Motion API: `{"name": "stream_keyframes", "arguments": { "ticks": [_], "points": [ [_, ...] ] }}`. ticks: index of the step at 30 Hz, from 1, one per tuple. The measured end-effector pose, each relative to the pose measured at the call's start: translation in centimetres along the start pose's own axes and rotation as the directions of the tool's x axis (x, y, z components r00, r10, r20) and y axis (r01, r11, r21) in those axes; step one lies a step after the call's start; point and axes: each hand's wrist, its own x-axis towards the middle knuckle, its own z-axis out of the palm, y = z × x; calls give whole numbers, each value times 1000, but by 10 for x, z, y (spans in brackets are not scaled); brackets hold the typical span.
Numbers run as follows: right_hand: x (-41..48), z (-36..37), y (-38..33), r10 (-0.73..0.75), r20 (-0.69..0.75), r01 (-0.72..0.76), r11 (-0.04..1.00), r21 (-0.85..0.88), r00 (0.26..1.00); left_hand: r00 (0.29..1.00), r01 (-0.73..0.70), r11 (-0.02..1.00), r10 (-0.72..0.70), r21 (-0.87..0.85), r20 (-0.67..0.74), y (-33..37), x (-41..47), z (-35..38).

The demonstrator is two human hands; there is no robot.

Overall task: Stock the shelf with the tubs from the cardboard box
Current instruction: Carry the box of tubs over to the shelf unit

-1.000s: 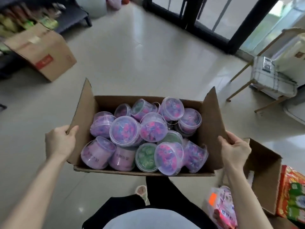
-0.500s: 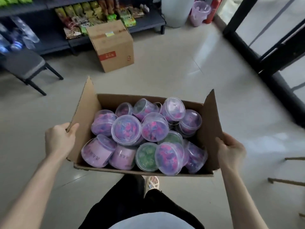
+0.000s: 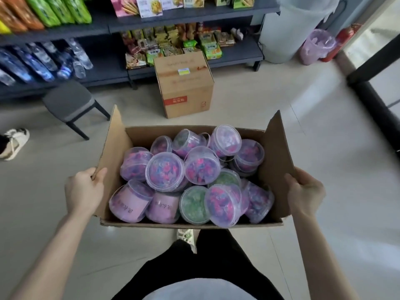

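Lower tubs (image 3: 227,179) half buried, shoe (image 3: 13,142) cropped, tub print (image 3: 164,206) unreadable

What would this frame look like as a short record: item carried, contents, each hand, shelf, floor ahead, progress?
item carried: open cardboard box, held off the floor in front of the person
contents: lidded clear tubs, piled; mostly pink-purple, a few green
left hand: grips the box's left wall
right hand: grips the box's right wall
shelf: ahead, beyond the floor items
floor ahead: closed carton, grey chair
progress: no tub in either hand
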Motion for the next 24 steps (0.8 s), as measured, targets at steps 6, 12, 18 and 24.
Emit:
{"name": "stream_keyframes", "arguments": {
  "ticks": [6, 12, 18, 24],
  "points": [
    [107, 72, -69, -61, 104, 59, 998, 20, 993, 996, 63, 998, -65, -21, -58, 54, 92, 28],
    [215, 128, -147, -143, 203, 147, 989, -7, 969, 987, 101, 993, -108, -60, -122, 121, 170, 50],
    [296, 184, -213, -186, 247, 203, 978, -45, 951, 981, 146, 988, -151, -45, -123, 171, 244, 67],
    [360, 255, -262, -167, 229, 189, 979, -77, 959, 976, 186, 981, -192, -61, -107, 199, 339, 89]
  ]
}}
